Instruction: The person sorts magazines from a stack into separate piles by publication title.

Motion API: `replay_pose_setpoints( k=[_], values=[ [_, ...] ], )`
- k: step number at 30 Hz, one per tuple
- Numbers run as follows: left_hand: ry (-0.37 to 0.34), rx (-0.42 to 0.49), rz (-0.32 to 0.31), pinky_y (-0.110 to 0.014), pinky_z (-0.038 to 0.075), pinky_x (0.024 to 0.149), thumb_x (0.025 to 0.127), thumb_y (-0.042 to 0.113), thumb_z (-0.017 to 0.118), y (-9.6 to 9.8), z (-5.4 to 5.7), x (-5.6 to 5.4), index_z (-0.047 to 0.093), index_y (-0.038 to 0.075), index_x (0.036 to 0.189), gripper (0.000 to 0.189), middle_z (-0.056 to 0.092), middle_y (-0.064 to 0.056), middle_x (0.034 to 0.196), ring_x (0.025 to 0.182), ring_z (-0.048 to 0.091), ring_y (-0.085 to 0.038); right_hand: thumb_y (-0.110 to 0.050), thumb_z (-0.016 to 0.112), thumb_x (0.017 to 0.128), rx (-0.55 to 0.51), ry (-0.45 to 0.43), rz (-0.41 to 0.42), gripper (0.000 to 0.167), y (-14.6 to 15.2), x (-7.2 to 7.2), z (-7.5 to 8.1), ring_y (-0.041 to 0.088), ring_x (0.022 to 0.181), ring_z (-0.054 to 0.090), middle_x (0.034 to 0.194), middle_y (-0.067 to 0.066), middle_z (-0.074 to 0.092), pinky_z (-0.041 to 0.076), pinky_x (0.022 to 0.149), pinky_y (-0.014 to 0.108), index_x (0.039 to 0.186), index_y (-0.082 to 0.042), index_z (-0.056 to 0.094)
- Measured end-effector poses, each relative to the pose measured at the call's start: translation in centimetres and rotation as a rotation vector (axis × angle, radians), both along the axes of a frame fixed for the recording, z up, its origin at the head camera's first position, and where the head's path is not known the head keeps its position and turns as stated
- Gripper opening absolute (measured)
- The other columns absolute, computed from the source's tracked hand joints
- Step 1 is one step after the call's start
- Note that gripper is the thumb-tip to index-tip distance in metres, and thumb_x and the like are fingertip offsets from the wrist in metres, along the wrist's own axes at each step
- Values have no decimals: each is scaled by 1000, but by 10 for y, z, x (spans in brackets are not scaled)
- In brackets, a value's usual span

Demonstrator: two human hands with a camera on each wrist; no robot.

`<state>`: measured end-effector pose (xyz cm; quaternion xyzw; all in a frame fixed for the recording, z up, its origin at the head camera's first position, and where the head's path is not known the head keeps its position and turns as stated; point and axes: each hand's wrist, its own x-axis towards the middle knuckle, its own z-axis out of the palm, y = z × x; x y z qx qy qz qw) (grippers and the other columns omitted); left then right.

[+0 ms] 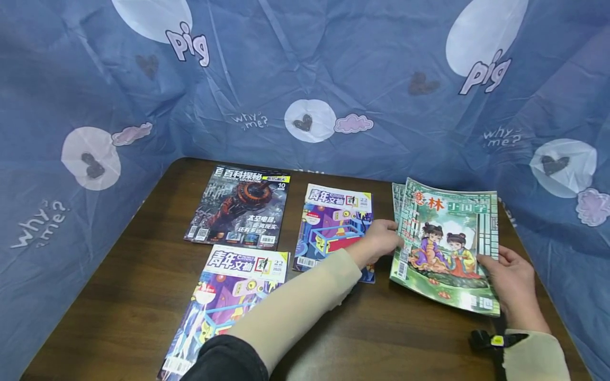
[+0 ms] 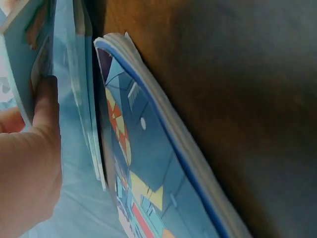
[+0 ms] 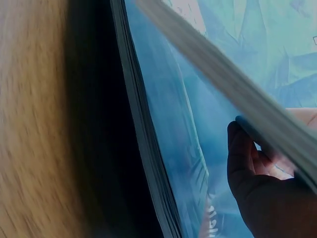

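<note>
A green magazine (image 1: pixel 443 275) with two cartoon children on its cover is held tilted at the right of the table. My left hand (image 1: pixel 381 241) pinches its left edge, thumb on the cover side in the left wrist view. At the opposite edge my right hand (image 1: pixel 517 280) grips it, thumb on the cover and fingers behind. Below lies another green magazine (image 1: pixel 396 197), mostly hidden in the head view. The right wrist view shows a gap between the held magazine (image 3: pixel 223 69) and the page edges (image 3: pixel 141 124) beneath.
A purple magazine (image 1: pixel 310 222) lies just left of the left hand. Another purple one (image 1: pixel 229 280) sits nearer the front, partly behind the left sleeve. A dark science magazine (image 1: pixel 238 211) is at the back left. Blue printed cloth (image 1: pixel 305 69) hangs around the wooden table (image 1: pixel 119 275).
</note>
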<state>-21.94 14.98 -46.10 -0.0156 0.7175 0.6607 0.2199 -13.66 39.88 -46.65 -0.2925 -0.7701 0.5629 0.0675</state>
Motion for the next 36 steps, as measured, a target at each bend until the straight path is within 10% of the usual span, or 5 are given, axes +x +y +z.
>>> replay_pose_setpoints(
  k=[11, 28, 36],
  values=[
    [179, -241, -62, -25, 54, 84, 84, -5, 76, 9, -3, -2, 68, -4, 127, 43, 70, -11, 122, 106, 64, -15, -13, 73, 93, -62, 11, -55, 64, 12, -2, 0, 1, 68, 63, 80, -21, 61, 54, 54, 23, 147, 4, 43],
    [380, -588, -165, -23, 52, 84, 84, 15, 82, 9, -1, -7, 77, 5, 112, 30, 73, -4, 113, 103, 66, -15, -23, 62, 100, 79, -104, 30, 70, 19, -10, -10, -6, 73, 54, 148, 30, 44, 52, 60, 19, 154, 9, 31],
    [436, -649, -188, -24, 44, 58, 81, 13, 81, 11, -2, -9, 65, 9, 66, 22, 59, 0, 66, 69, 54, -17, -27, 62, 100, 103, -143, 35, 72, 22, -11, -11, -4, 76, 54, 148, 29, 46, 53, 60, 20, 155, 8, 31]
  ],
)
